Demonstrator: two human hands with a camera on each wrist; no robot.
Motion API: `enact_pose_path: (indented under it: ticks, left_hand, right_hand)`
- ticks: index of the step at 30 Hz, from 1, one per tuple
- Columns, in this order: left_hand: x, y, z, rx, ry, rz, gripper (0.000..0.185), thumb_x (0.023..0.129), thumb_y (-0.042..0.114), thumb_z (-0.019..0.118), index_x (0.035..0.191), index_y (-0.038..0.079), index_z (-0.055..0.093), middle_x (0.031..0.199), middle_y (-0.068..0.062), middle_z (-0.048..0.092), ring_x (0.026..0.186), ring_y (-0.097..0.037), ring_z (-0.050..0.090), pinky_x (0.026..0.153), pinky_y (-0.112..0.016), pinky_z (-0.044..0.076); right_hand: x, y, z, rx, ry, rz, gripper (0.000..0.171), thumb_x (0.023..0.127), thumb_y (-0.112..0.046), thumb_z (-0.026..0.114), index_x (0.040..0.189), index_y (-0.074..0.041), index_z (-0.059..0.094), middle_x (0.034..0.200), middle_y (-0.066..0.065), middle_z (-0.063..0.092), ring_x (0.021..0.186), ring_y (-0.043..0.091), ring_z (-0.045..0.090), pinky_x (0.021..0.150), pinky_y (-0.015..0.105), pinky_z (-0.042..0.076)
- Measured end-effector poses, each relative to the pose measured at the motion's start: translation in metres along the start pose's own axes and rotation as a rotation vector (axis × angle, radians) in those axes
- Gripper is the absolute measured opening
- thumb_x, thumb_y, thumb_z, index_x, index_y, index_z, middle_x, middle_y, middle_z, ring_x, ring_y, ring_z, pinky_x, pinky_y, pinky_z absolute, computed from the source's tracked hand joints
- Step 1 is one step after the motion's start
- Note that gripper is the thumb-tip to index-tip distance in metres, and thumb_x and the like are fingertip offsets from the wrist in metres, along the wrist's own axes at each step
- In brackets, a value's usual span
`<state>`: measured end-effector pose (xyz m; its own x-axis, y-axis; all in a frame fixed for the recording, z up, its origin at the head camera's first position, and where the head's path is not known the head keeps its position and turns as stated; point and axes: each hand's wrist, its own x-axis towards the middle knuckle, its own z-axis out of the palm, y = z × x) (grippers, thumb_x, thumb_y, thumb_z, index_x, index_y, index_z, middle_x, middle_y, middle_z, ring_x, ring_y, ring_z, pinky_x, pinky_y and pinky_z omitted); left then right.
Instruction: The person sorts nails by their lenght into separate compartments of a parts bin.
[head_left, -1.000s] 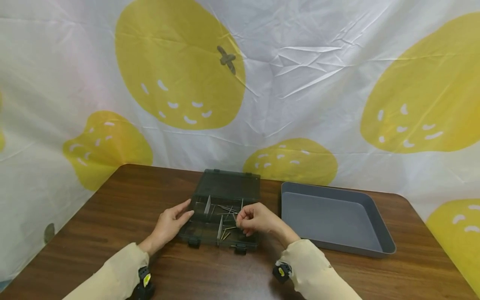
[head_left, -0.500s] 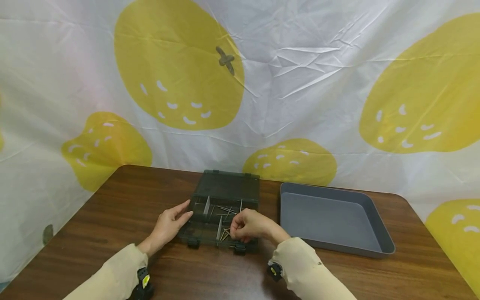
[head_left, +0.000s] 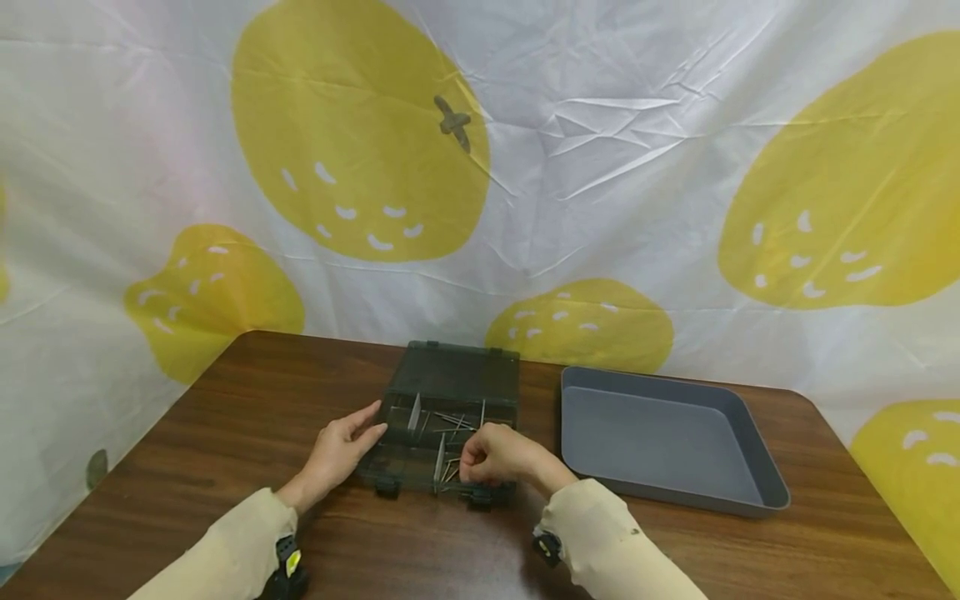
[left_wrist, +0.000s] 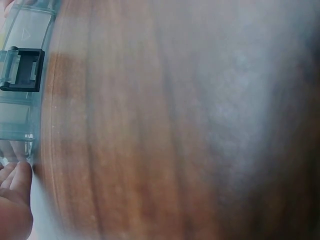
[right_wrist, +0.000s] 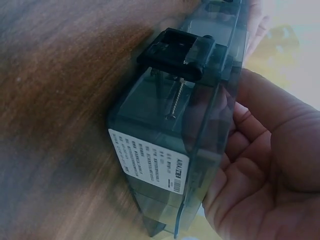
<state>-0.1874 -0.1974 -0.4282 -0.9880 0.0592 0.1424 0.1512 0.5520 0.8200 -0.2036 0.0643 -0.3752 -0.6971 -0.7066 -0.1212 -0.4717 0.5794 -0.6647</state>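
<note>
The right hand (head_left: 495, 457) has dropped lower into the box (head_left: 442, 433) at the bench (head_left: 225, 433) centre, fingers curled over the nails (head_left: 450, 419); the left hand (head_left: 341, 450), fingers relaxed, touches the box's left wall.

Grey tray (head_left: 750, 454) on wood table (head_left: 225, 433); fruit-print backdrop (head_left: 600, 167).

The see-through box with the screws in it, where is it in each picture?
Head view: the box sits on the table's middle, between the left hand and right hand.
Left wrist view: only its edge shows, at the far left.
Right wrist view: it fills the middle.
Shared landmark: its black latch.
</note>
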Motion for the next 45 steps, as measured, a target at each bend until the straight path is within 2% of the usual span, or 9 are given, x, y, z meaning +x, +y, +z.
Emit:
enact_pose_path:
  ticks: [5, 11, 15, 20, 23, 25, 29, 39, 45]
  left_hand:
    - [0.002, -0.001, 0.000, 0.003, -0.005, 0.007, 0.050, 0.095, 0.020, 0.057, 0.140, 0.001, 0.043, 0.139, -0.019, 0.046, 0.123, -0.034, 0.050, 0.095, -0.045, 0.047]
    - [0.006, -0.002, -0.003, 0.030, 0.005, 0.045, 0.051, 0.095, 0.021, 0.058, 0.139, -0.001, 0.044, 0.136, -0.020, 0.049, 0.120, -0.035, 0.052, 0.093, -0.045, 0.048]
    - [0.010, -0.002, -0.008, 0.041, -0.014, 0.065, 0.052, 0.095, 0.025, 0.057, 0.138, -0.001, 0.045, 0.135, -0.021, 0.050, 0.118, -0.035, 0.054, 0.092, -0.045, 0.049]
    - [0.015, -0.003, -0.017, 0.042, -0.017, 0.011, 0.054, 0.097, 0.037, 0.051, 0.138, 0.003, 0.046, 0.136, -0.018, 0.051, 0.120, -0.034, 0.053, 0.096, -0.049, 0.045]
    - [0.023, -0.001, -0.023, 0.008, -0.018, -0.012, 0.055, 0.098, 0.038, 0.049, 0.139, 0.002, 0.045, 0.138, -0.018, 0.048, 0.125, -0.035, 0.048, 0.100, -0.050, 0.041]
    - [0.030, 0.000, -0.025, -0.037, -0.028, -0.023, 0.055, 0.099, 0.035, 0.049, 0.140, 0.000, 0.043, 0.139, -0.020, 0.047, 0.126, -0.036, 0.047, 0.101, -0.050, 0.041]
    - [0.048, 0.003, -0.026, -0.151, -0.045, -0.095, 0.054, 0.100, 0.028, 0.048, 0.141, -0.004, 0.038, 0.138, -0.024, 0.046, 0.124, -0.037, 0.049, 0.100, -0.045, 0.043]
    - [0.093, 0.008, -0.019, -0.378, -0.118, -0.251, 0.051, 0.101, 0.014, 0.045, 0.143, -0.009, 0.029, 0.143, -0.029, 0.037, 0.129, -0.038, 0.042, 0.103, -0.042, 0.040]
    - [0.104, 0.008, -0.012, -0.386, -0.186, -0.311, 0.051, 0.100, 0.011, 0.045, 0.143, -0.010, 0.028, 0.145, -0.029, 0.033, 0.133, -0.039, 0.036, 0.105, -0.043, 0.037]
  right_hand:
    - [0.000, 0.002, 0.000, 0.029, 0.039, 0.012, 0.014, 0.083, 0.003, 0.065, 0.072, -0.005, 0.071, 0.062, 0.001, 0.064, 0.050, 0.003, 0.050, 0.049, 0.018, 0.044]
    - [-0.001, 0.011, -0.004, 0.321, 0.149, 0.031, 0.009, 0.086, 0.000, 0.064, 0.081, 0.006, 0.067, 0.068, 0.005, 0.064, 0.056, 0.006, 0.059, 0.055, 0.025, 0.055]
    - [0.000, 0.017, -0.015, 0.458, 0.334, 0.061, 0.016, 0.090, -0.002, 0.061, 0.093, 0.013, 0.064, 0.075, 0.015, 0.065, 0.060, 0.007, 0.060, 0.060, 0.030, 0.057]
    - [0.006, 0.024, -0.034, 0.614, 0.613, 0.226, 0.021, 0.092, -0.002, 0.058, 0.107, 0.012, 0.061, 0.082, 0.011, 0.064, 0.068, 0.011, 0.062, 0.070, 0.032, 0.057]
    - [0.009, 0.030, -0.045, 0.696, 0.693, 0.301, 0.027, 0.094, -0.002, 0.055, 0.117, 0.012, 0.057, 0.093, 0.012, 0.063, 0.078, 0.018, 0.065, 0.077, 0.031, 0.056]
    - [0.011, 0.034, -0.049, 0.723, 0.707, 0.330, 0.032, 0.095, -0.002, 0.053, 0.124, 0.012, 0.052, 0.105, 0.020, 0.061, 0.091, 0.028, 0.065, 0.084, 0.032, 0.054]
    - [0.016, 0.039, -0.050, 0.721, 0.685, 0.370, 0.039, 0.097, -0.002, 0.048, 0.132, 0.014, 0.044, 0.129, 0.030, 0.048, 0.119, 0.040, 0.051, 0.099, 0.041, 0.045]
    - [0.030, 0.054, -0.049, 0.696, 0.613, 0.503, 0.042, 0.097, -0.004, 0.049, 0.134, 0.013, 0.042, 0.136, 0.029, 0.044, 0.123, 0.040, 0.047, 0.101, 0.042, 0.043]
    - [0.069, 0.154, -0.039, 0.746, 0.593, 0.478, 0.043, 0.089, -0.011, 0.066, 0.125, 0.008, 0.054, 0.122, 0.023, 0.058, 0.104, 0.032, 0.063, 0.085, 0.036, 0.054]
